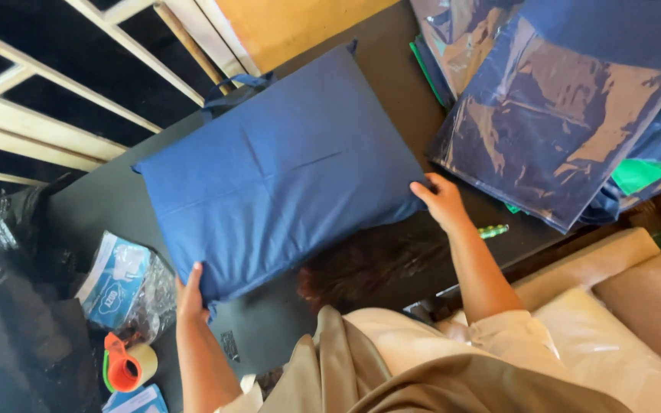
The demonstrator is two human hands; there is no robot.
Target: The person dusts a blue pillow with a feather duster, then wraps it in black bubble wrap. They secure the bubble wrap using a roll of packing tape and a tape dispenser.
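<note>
Blue fabric bag (281,172) lying flat on the dark counter (392,84), left hand (190,294) pinching its near corner, right hand (441,200) gripping the opposite edge; uneven pulling could skew the bag toward the wrapped stack (568,115)

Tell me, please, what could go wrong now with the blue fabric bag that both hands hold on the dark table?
1. The left hand and right hand grip only the near corners of the flat blue fabric bag, so the far end with the handles could perhaps sag or fold when lifted.
2. The stack of blue bags in glossy clear plastic wrap lies close on the right; a sweep of the bag might push it.
3. The orange tape dispenser sits near the left arm and could be knocked.
</note>
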